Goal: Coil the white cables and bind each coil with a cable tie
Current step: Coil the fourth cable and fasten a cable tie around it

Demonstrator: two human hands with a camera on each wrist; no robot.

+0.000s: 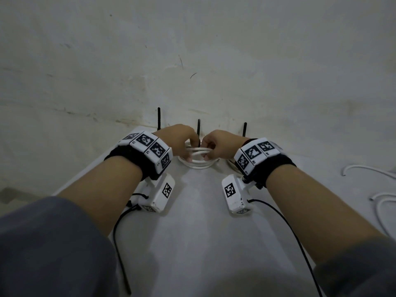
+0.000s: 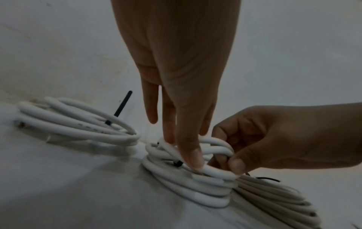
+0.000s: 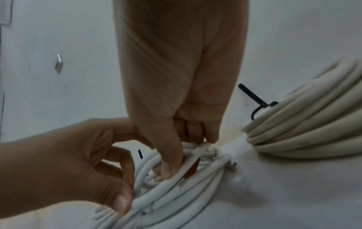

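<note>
A white cable coil (image 1: 198, 162) lies on the white table by the wall, a black cable tie (image 1: 198, 130) standing up from its far side. Both hands hold this coil. My left hand (image 2: 182, 148) pinches the near strands, thumb (image 2: 192, 159) in front and fingers reaching inside the loop, next to the tie's black band (image 2: 178, 163). My right hand (image 3: 176, 158) curls its fingers round the strands on the right side of the coil (image 3: 176, 193). Most of the coil's far half is hidden behind the hands.
Two bound coils flank it: one on the left (image 2: 78, 125) with its tie tail (image 1: 159, 117) upright, one on the right (image 3: 305, 131) with a tie tail (image 1: 245, 129). Loose white cables (image 1: 383, 202) lie at the table's right. The wall (image 1: 192, 61) rises just behind.
</note>
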